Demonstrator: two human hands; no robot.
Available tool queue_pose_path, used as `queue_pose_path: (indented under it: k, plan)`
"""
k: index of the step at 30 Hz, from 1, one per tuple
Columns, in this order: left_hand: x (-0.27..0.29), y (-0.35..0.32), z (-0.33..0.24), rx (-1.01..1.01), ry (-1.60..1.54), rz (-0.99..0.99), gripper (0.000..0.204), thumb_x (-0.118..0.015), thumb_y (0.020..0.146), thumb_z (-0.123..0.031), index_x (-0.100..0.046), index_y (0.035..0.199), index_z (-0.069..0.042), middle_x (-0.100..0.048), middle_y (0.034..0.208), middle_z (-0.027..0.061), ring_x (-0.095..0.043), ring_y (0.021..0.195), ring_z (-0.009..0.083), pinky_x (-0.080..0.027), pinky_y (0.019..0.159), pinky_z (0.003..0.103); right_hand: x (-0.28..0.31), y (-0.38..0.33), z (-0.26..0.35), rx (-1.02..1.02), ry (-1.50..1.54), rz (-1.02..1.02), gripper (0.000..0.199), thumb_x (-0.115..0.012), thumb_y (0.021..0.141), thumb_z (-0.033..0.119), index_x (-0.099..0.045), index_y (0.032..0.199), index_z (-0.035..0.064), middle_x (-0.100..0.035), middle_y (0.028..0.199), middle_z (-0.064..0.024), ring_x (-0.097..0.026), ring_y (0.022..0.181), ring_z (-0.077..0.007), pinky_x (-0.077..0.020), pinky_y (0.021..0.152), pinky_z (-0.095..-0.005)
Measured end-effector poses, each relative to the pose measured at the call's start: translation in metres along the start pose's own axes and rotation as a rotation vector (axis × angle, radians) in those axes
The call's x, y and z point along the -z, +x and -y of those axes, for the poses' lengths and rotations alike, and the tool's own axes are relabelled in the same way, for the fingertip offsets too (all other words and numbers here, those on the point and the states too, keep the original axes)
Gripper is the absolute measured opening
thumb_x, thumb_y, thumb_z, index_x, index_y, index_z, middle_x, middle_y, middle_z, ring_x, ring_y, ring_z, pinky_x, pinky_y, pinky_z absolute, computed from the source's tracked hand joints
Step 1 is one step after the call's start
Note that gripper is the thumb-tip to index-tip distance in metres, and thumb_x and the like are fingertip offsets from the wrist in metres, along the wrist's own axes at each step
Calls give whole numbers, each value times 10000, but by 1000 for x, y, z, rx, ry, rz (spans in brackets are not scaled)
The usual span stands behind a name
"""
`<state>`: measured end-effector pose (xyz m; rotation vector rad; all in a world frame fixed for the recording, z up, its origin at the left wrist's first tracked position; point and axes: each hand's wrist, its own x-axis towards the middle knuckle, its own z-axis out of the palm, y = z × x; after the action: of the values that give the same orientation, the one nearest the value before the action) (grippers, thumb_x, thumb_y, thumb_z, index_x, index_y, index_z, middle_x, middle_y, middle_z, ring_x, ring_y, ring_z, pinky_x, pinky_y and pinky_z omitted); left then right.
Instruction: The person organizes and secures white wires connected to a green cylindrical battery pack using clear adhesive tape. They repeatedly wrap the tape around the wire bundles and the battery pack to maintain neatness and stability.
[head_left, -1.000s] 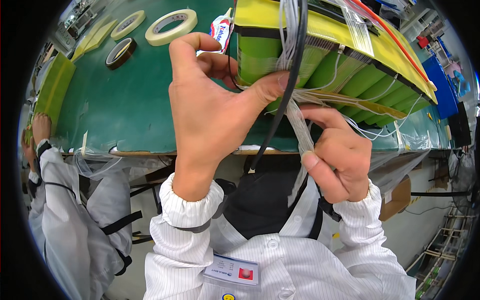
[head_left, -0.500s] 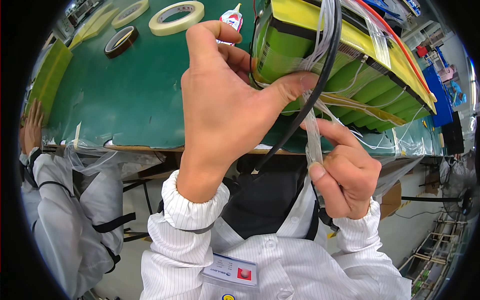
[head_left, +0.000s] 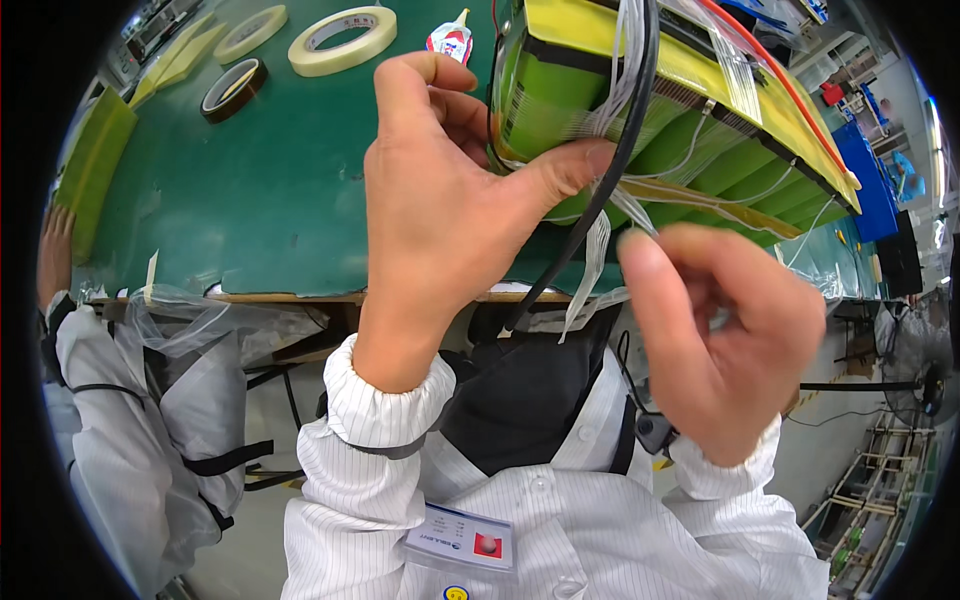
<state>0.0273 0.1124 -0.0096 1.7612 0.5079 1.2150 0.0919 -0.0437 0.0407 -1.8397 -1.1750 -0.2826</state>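
Observation:
A green battery pack point(head_left: 690, 150) with yellow boards and clear strapping tape sits tilted at the table's front edge. My left hand point(head_left: 450, 190) grips its near left corner, thumb pressing on the tape by the white wires. A black cable point(head_left: 625, 150) arches down past that thumb, its end hanging over the edge. From under the thumb dangles a loose strip of clear tape point(head_left: 592, 265). My right hand point(head_left: 725, 320), slightly blurred, is closed at the pack's near side. Between its fingertips run white wires point(head_left: 632, 208); the fingertips partly hide them.
Rolls of pale tape point(head_left: 342, 40) and brown tape point(head_left: 234, 90) lie on the green table point(head_left: 260, 200) at the back left. A small white-and-red tube point(head_left: 452, 38) stands behind the pack. Another person's hand point(head_left: 57, 240) rests by a yellow-green block point(head_left: 100, 160) at far left.
My right hand has let go of the tape strip and moved up and right to the white wires. The strip now hangs free. The pack has shifted slightly left.

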Motion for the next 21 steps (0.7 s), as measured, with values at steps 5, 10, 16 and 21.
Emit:
queue_pose_path:
  k: [5, 10, 16, 21]
  plan:
    - [-3, 1, -1, 35, -71, 12, 683, -941, 655, -213, -466, 1090, 16, -631, 849, 47, -546, 763, 111, -464, 677, 244, -16, 15, -9, -14, -57, 87, 112, -715, 776, 34, -674, 731, -60, -559, 534, 28, -449, 479, -1, -319, 450, -184]
    - [-1, 0, -2, 54, -33, 10, 683, -939, 651, -172, -465, 1102, 21, -628, 843, 48, -558, 760, 101, -490, 612, 232, -18, 16, -5, -95, -49, 112, 94, -688, 798, 18, -676, 757, -66, -582, 563, 5, -472, 491, -11, -340, 455, -188]
    - [-2, -2, -2, -1, 23, -12, 671, -934, 665, -157, -459, 1103, 24, -623, 824, 56, -570, 756, 96, -507, 572, 217, -27, 4, -17, -11, 28, -34, 38, -684, 795, -18, -680, 781, -53, -633, 629, -48, -558, 524, -84, -422, 498, -220]
    - [-2, -1, -7, 19, 32, -21, 672, -936, 665, -161, -454, 1096, 22, -622, 812, 59, -568, 747, 97, -505, 573, 218, -37, -1, -27, 64, 91, -143, 47, -716, 736, -28, -690, 775, -25, -665, 654, -89, -632, 501, -152, -489, 489, -248]
